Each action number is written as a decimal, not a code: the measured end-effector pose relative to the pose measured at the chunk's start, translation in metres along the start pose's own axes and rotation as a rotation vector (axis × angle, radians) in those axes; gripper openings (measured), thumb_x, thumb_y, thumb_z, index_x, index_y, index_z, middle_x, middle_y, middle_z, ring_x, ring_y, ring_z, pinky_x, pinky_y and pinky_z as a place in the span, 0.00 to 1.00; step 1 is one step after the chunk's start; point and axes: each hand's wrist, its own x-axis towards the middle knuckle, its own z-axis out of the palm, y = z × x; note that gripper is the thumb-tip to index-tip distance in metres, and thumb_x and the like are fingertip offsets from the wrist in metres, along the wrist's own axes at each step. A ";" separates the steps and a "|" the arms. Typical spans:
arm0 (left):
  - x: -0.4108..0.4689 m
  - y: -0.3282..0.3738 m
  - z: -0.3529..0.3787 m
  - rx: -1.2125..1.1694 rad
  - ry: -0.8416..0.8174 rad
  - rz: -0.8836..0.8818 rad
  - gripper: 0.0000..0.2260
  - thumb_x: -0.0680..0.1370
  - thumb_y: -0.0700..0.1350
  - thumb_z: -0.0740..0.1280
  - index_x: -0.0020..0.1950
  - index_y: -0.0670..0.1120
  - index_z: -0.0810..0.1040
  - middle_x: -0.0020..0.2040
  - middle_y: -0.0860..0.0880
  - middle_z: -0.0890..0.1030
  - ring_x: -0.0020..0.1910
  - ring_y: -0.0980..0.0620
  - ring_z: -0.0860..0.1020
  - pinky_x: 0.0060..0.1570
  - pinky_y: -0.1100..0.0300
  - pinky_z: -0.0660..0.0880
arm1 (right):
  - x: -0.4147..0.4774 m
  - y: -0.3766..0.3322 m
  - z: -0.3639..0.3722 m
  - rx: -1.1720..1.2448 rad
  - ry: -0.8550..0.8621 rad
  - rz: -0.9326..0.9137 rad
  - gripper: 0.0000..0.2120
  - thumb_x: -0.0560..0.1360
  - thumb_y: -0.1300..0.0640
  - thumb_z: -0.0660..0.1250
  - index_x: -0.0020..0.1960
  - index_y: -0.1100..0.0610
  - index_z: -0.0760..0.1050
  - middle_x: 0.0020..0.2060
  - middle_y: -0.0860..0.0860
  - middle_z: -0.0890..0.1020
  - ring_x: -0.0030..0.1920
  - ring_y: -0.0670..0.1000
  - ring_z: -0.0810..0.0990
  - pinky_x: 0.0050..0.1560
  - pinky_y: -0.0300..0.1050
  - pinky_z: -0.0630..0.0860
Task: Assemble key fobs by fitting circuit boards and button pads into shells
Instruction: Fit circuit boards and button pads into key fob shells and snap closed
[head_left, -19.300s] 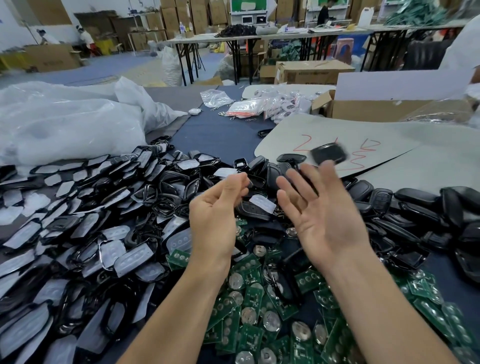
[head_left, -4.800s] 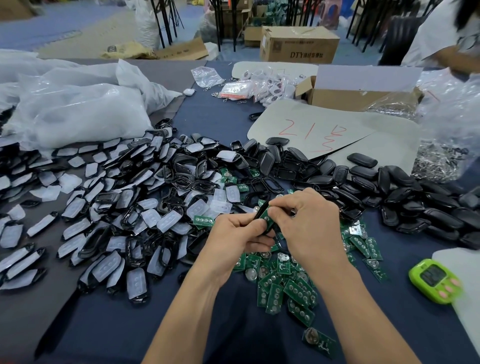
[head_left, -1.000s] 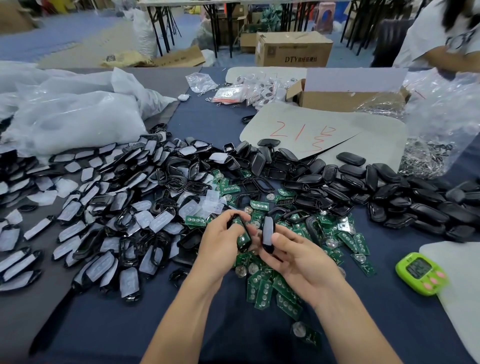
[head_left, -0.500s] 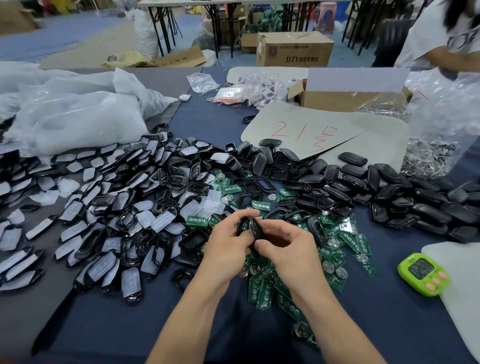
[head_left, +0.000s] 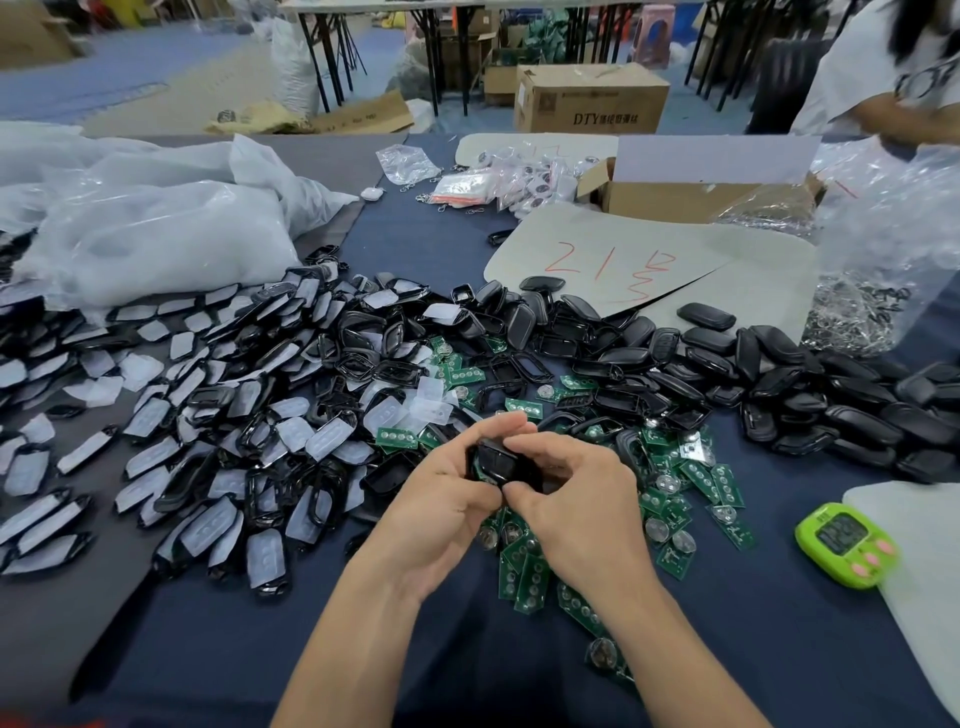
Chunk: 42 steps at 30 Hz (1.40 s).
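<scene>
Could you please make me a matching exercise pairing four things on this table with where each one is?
Things: 1 timer; 2 circuit boards; 3 open cardboard box; 4 fob shell.
Places: A gripped between left hand and right hand; B far side, behind the red-marked sheet; C lime green, at the near right; D strewn on the blue cloth.
Pairs: 1-C; 2-D; 3-B; 4-A.

The table (head_left: 218, 660) carries heaps of black shells (head_left: 810, 395) and button pads (head_left: 218, 415). Green circuit boards (head_left: 524, 566) lie centrally. A green timer (head_left: 844, 543) sits right.

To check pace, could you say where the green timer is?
Head view, right side: the green timer lies between the circuit boards and the pale sheet.
</scene>
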 end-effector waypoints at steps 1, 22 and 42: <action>-0.001 0.000 -0.002 0.028 -0.006 -0.001 0.35 0.64 0.23 0.59 0.69 0.42 0.79 0.67 0.40 0.82 0.66 0.43 0.81 0.62 0.57 0.80 | 0.001 0.001 0.000 0.008 -0.012 -0.007 0.19 0.68 0.61 0.79 0.55 0.44 0.86 0.48 0.37 0.86 0.47 0.37 0.83 0.51 0.28 0.76; -0.011 0.010 -0.005 0.455 0.208 0.093 0.20 0.72 0.34 0.79 0.62 0.47 0.85 0.44 0.45 0.88 0.37 0.51 0.81 0.42 0.59 0.80 | 0.019 0.011 -0.018 0.163 -0.233 0.061 0.17 0.67 0.62 0.81 0.50 0.45 0.87 0.46 0.41 0.88 0.50 0.42 0.86 0.58 0.46 0.82; -0.012 0.025 -0.017 0.248 0.238 0.048 0.23 0.64 0.47 0.79 0.59 0.47 0.86 0.40 0.39 0.82 0.37 0.49 0.83 0.41 0.60 0.82 | 0.016 0.020 -0.012 0.948 -0.331 0.462 0.09 0.82 0.64 0.66 0.55 0.66 0.84 0.54 0.64 0.86 0.54 0.61 0.86 0.48 0.49 0.85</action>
